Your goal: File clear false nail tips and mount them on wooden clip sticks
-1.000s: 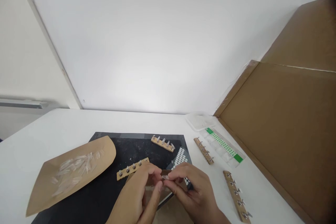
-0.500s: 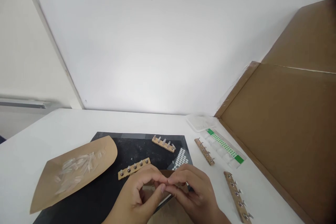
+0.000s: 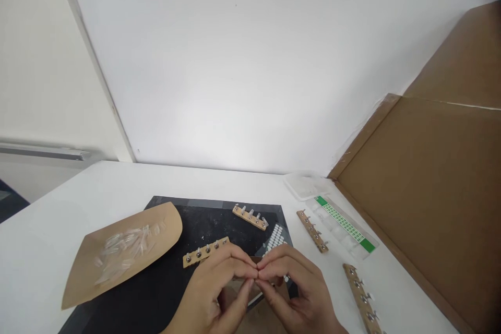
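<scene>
My left hand [image 3: 225, 289] and my right hand [image 3: 295, 289] meet fingertip to fingertip at the lower centre, both in a pinch. Whatever lies between the fingertips is too small or hidden to name. Just behind my left hand, a wooden strip with metal studs [image 3: 205, 251] rests on the black mat [image 3: 156, 282]. Another strip with clear tips on its studs [image 3: 250, 217] lies farther back on the mat. A sheet of small white ovals [image 3: 276, 237] is behind my right hand. Part of a brown object shows beneath my hands, mostly covered.
A brown paper tray [image 3: 80, 271] with several clear plastic pieces sits at left. To the right are two more studded strips [image 3: 312, 230] [image 3: 362, 300], a clear case with a green-and-white label [image 3: 344, 223] and a clear container [image 3: 307, 186]. Cardboard [image 3: 430, 182] stands at far right.
The view has shifted, so the table items appear slightly farther right. My fingertips have drawn closer together, with both hands still pinched.
</scene>
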Available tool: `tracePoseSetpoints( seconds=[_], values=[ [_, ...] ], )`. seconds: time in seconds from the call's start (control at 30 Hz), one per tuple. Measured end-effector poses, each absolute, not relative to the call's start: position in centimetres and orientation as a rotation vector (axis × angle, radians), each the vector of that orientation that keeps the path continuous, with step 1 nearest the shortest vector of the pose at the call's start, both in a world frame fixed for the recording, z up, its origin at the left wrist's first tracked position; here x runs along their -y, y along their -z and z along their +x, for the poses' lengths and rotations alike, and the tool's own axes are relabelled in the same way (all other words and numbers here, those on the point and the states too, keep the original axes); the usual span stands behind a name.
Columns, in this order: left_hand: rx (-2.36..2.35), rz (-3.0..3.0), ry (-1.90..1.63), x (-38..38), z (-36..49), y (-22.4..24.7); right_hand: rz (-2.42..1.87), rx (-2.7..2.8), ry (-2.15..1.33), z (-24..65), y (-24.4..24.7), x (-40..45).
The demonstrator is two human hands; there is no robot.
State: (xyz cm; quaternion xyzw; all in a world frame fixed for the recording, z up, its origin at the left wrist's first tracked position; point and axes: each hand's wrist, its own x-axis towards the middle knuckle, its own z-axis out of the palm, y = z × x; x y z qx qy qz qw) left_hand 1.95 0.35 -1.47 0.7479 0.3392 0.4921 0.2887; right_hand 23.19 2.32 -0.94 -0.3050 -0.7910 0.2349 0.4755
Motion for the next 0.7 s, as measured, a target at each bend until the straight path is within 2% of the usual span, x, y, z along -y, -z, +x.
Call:
tracePoseSetpoints(
  seconds=[0.43,0.7],
  values=[
    [-0.719,2.145,-1.410,-0.7,1.6,1.6,-0.626,1.929,-0.490,23.2,0.3,-2.2],
    [-0.699,2.136,-1.344,-0.3,1.6,2.6,-0.575,1.873,-0.399,22.8,0.8,-1.6]
  ],
)
